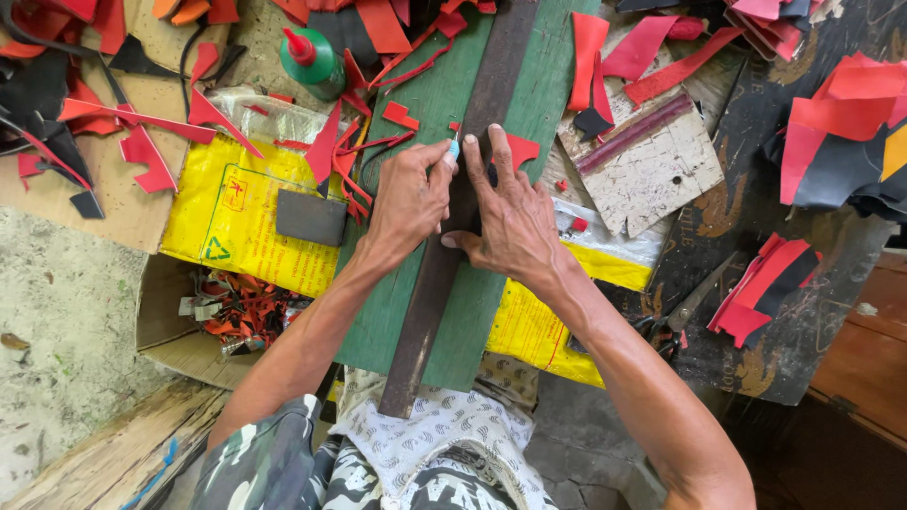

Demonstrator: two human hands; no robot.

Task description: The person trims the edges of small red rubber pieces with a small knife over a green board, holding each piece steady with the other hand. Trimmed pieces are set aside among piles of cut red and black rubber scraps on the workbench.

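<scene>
Red and black offcuts are lying scattered over the cardboard at the far left, and a green glue bottle with a red nozzle is standing just above a yellow plastic sack, on which a dark grey block is resting. Next, the left hand is pinching a small pale-handled blade between thumb and curled fingers, its tip touching the long dark strip that is lying lengthwise down the green board over the person's lap. The right hand is pressing flat on the strip, fingers spread narrow and straight. The strip is looking thin, light and flexible, so it would likely slide unless pinned close beside the blade. Further right, a pale worn block is sitting near scissors and more red pieces.
</scene>
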